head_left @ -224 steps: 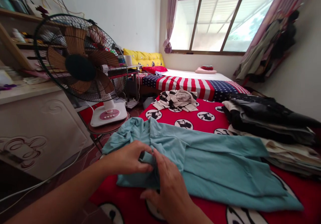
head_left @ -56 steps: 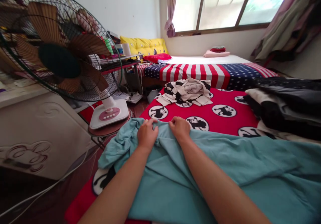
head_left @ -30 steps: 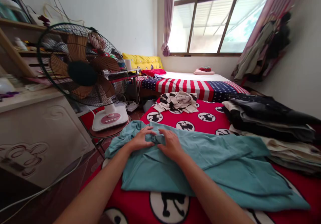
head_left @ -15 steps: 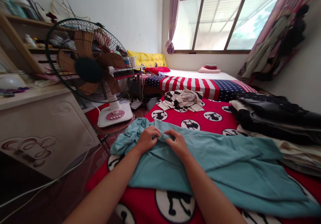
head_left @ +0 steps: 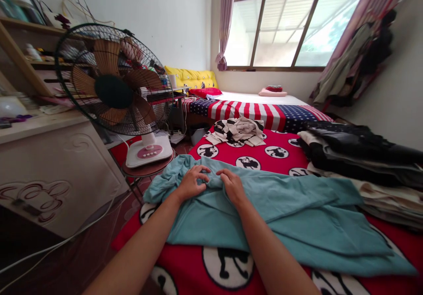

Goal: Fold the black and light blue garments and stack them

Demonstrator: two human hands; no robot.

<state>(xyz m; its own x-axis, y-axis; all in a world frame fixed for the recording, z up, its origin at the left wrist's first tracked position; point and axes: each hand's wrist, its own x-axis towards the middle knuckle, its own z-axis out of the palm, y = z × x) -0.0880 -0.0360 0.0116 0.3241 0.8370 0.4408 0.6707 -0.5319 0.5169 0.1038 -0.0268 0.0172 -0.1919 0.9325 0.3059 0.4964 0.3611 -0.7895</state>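
A teal garment (head_left: pixel 280 211) lies spread across the red blanket with black-and-white cartoon circles (head_left: pixel 277 147). My left hand (head_left: pixel 191 181) and my right hand (head_left: pixel 233 185) rest side by side on its upper left part. Both have curled fingers pinching a bunched fold of the teal cloth between them. Part of the garment hangs over the bed's left edge toward the fan.
A large fan (head_left: pixel 114 85) stands on a small round stool (head_left: pixel 145 169) left of the bed. A black-and-white striped garment (head_left: pixel 238 131) lies further up. Stacked dark and pale clothes (head_left: pixel 360 158) fill the right side. A white cabinet (head_left: pixel 53 162) is at left.
My hands have kept working the same bunched fold of the teal garment. They shifted slightly apart along it since half a second ago, and the view swung a little left.
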